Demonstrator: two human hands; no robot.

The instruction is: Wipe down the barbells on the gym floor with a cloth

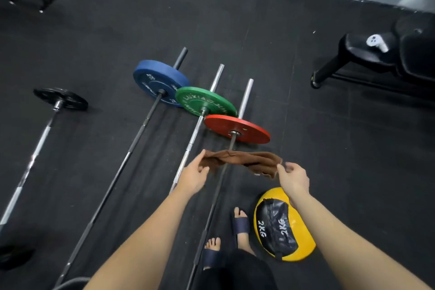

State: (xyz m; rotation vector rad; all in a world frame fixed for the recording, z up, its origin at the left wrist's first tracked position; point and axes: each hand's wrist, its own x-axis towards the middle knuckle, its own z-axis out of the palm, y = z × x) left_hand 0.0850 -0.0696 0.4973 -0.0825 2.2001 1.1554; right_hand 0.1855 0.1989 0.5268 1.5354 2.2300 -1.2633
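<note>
The left hand (191, 178) and right hand (294, 180) each pinched one end of the cloth (242, 160). It was stretched crosswise above the red-plate bar (216, 193). The bar's axis ran away from the person, between the hands and nearer the left.

I am seeing a soft brown cloth (244, 160), a shiny metal bar (191, 141), a dull dark metal bar (142, 129), a smooth red plate (254, 129), and a matt black rubber floor (341, 160).
</note>
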